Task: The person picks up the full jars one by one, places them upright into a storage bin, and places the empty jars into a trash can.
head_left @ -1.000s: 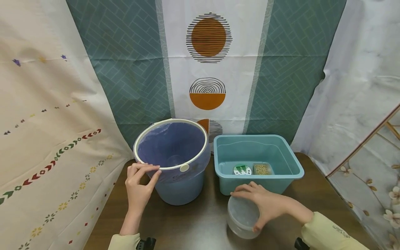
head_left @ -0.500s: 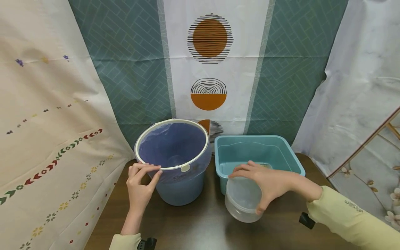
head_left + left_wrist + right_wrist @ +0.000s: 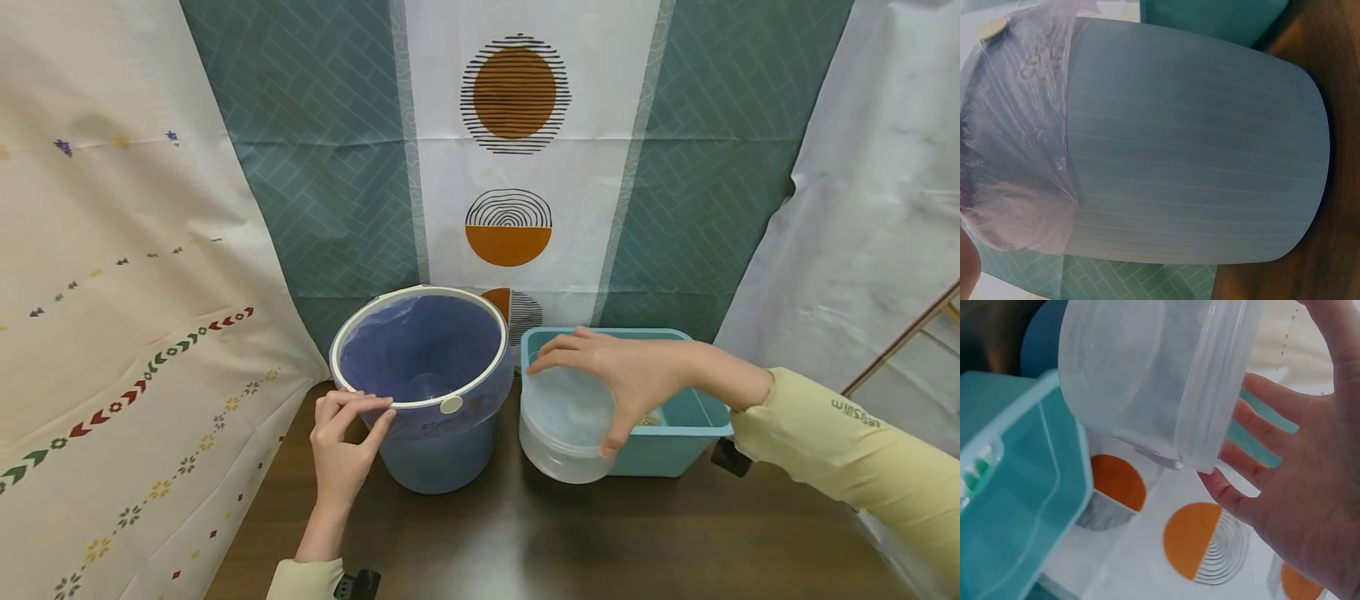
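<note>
My right hand (image 3: 630,379) grips a clear round plastic container with a lid (image 3: 566,421) from above, fingers and thumb spread across its rim. It is held up off the table, in front of the teal basin's left part. In the right wrist view the see-through container (image 3: 1141,375) looks empty. My left hand (image 3: 341,450) pinches the near left rim of a blue bin (image 3: 438,458), which has a thin purple bag over its edge under a cream ring (image 3: 335,346). The left wrist view shows the bin's side (image 3: 1197,144) and the bag's hanging edge (image 3: 1022,144).
The teal basin (image 3: 697,454) stands right of the bin; part of a small box (image 3: 651,419) shows inside it, behind my right hand. Both vessels stand on a dark wooden table (image 3: 480,542). Patterned cloths (image 3: 337,167) hang behind and at the sides.
My right hand has lifted the plastic container off the table, raising it and moving it away from me and slightly left, now overlapping the basin. My left hand stays at the bin's rim.
</note>
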{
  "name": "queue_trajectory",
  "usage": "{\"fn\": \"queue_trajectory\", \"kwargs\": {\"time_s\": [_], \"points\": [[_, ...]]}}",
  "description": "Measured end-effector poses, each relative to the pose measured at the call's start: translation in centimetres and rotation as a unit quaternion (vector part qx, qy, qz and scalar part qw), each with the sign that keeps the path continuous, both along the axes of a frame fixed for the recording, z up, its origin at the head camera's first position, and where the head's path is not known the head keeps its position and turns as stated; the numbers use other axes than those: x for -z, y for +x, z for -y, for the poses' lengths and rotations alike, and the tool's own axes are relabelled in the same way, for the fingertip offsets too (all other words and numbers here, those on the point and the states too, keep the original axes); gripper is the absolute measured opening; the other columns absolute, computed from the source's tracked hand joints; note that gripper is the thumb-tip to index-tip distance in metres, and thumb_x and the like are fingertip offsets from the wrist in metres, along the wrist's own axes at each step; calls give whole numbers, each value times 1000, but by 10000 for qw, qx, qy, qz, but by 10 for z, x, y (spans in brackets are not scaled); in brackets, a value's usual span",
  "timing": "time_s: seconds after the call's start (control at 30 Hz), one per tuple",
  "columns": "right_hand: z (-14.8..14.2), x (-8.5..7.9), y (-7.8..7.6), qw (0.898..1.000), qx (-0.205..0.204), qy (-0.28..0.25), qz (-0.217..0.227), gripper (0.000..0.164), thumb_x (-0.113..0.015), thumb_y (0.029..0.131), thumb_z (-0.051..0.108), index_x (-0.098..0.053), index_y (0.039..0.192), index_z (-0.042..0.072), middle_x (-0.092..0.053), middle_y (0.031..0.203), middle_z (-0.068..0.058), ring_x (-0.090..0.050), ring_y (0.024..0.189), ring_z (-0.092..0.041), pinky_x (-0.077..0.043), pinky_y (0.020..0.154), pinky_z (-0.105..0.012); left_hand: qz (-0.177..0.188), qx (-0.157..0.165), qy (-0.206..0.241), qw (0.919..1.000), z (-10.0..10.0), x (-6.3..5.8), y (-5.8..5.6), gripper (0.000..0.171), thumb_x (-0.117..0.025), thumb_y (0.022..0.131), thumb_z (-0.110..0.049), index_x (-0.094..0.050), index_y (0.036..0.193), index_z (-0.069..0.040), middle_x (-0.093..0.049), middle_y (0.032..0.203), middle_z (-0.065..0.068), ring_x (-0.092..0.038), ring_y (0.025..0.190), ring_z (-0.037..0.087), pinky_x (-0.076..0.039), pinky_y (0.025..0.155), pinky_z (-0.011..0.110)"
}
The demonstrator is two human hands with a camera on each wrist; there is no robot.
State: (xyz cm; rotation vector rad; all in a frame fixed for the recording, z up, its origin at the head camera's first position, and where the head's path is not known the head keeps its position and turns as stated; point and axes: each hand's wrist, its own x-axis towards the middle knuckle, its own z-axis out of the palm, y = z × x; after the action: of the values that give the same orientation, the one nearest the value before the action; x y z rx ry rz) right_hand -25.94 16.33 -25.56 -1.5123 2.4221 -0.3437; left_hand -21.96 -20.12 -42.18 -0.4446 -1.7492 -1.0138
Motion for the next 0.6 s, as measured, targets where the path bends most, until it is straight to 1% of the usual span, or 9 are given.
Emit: {"fn": "queue_trajectory", "kwargs": {"time_s": [0.17,0.27,0.4,0.5,0.6], "points": [[15,-25,-9,10000,-51,65,41,98,-85,65,48,-38,149,29,-36,150,8,-30,136,-19,-39,105,-50,-29,66,56,10000,-6,-7,5,29,-81,59,16,-76,83,2,-60,86,19,-51,93,30,-35,103,17],[24,-36,-16,9997,-13,211,75,99,-84,65,48,-36,149,29,-34,153,8,-28,139,-20,-37,106,-51,-30,92,58,9999,-7,-9,6,30,-81,58,17,-76,84,2,-60,86,19,-51,93,29,-35,103,17],[38,-50,-26,9990,104,391,194,99,-84,65,49,-35,150,32,-32,154,9,-24,140,-21,-37,107,-53,-11,90,64,9999,-5,-6,3,30,-82,58,17,-76,84,2,-61,87,19,-51,93,29,-36,102,17],[50,-59,-34,9987,113,417,269,98,-84,66,47,-34,150,32,-30,156,7,-20,142,-24,-35,108,-55,-10,62,92,9999,-3,-1,0,31,-82,57,17,-76,83,1,-61,86,19,-51,93,30,-36,103,18],[64,-67,-44,9991,40,400,134,98,-84,66,46,-36,149,30,-30,156,3,-22,140,-27,-37,106,-55,7,41,93,9999,-1,3,-2,31,-82,57,17,-77,83,0,-61,87,18,-51,94,31,-36,103,18]]}}
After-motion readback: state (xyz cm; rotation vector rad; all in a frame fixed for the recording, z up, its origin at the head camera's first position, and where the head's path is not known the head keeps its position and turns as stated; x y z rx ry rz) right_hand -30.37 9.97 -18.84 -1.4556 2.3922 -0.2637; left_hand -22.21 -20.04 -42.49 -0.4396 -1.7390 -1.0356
